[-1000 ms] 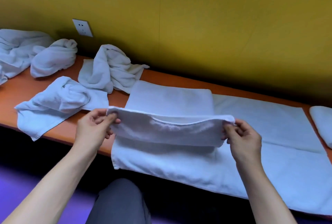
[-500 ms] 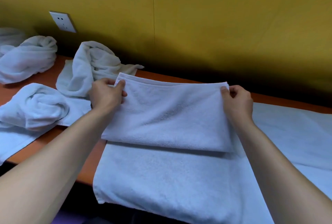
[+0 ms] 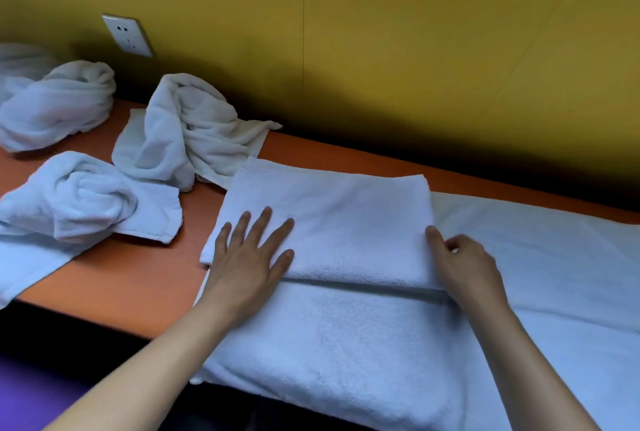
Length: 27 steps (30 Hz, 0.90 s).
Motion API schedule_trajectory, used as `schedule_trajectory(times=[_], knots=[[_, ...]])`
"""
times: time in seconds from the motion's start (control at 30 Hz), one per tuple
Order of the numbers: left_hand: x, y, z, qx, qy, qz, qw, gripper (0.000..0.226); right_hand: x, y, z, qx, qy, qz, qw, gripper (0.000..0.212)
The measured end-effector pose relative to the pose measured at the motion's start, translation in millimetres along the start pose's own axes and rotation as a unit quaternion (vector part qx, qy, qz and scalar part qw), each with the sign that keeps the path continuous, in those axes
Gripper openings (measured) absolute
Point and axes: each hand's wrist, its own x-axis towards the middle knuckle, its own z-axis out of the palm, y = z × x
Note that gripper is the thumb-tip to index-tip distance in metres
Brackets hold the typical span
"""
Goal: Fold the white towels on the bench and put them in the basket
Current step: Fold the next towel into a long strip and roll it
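Observation:
A folded white towel (image 3: 339, 223) lies flat on the orange bench (image 3: 138, 278), on top of a larger spread white towel (image 3: 346, 344) that hangs over the front edge. My left hand (image 3: 249, 257) rests palm down, fingers apart, on the folded towel's near left part. My right hand (image 3: 464, 264) sits at the towel's right edge with fingers loosely curled, touching that edge. No basket is in view.
Three crumpled white towels lie to the left: one by the wall (image 3: 194, 133), one near the front (image 3: 83, 198), one at the far left (image 3: 55, 105). A wall socket (image 3: 127, 35) sits on the yellow wall. Purple floor shows below the bench.
Both hands carried the towel's near edge away from me and laid it down, completing a fold. They let go of the corners; the left hand now lies flat on the towel.

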Motion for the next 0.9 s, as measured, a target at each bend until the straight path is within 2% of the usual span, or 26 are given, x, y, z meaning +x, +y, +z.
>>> schedule_trajectory(times=[0.07, 0.13, 0.2, 0.27, 0.37, 0.47, 0.57, 0.67, 0.77, 0.83, 0.9], knots=[[-2, 0, 4, 0.013, -0.017, -0.009, 1.0, 0.067, -11, 0, 1, 0.004, -0.027, 0.025, 0.999, 0.053], [1, 1, 1, 0.009, -0.025, -0.009, 1.0, 0.069, -16, -11, -4, 0.063, -0.061, 0.054, 0.995, 0.055], [2, 2, -3, -0.001, -0.03, -0.006, 1.0, 0.07, -20, -21, -10, 0.178, -0.098, 0.102, 0.974, 0.046], [-2, 0, -7, -0.016, -0.024, -0.016, 0.999, 0.072, -23, -28, -12, 0.258, -0.095, 0.119, 0.954, 0.032], [-13, -11, -16, -0.043, 0.041, -0.101, 0.993, 0.068, -32, -49, -10, 0.294, -0.013, 0.045, 0.955, 0.009], [-27, -32, -13, -0.125, 0.092, -0.161, 0.975, 0.053, -42, -94, -6, 0.315, 0.034, -0.035, 0.948, 0.009], [-38, -47, -10, -0.181, 0.126, -0.136, 0.966, 0.05, -51, -142, 9, 0.277, 0.033, -0.122, 0.953, 0.014], [-39, -57, -11, -0.237, 0.107, -0.134, 0.956, 0.049, -70, -186, 35, 0.197, 0.019, -0.202, 0.959, 0.009], [-35, -68, -13, -0.279, 0.107, -0.126, 0.946, 0.043, -86, -212, 71, 0.123, 0.017, -0.28, 0.952, 0.015], [-33, -73, -16, -0.343, 0.117, -0.135, 0.922, 0.035, -96, -219, 95, 0.062, 0.001, -0.312, 0.948, 0.02], [-32, -76, -24, -0.412, 0.116, -0.173, 0.887, 0.032, -105, -218, 117, 0.008, -0.053, -0.33, 0.943, 0.028]])
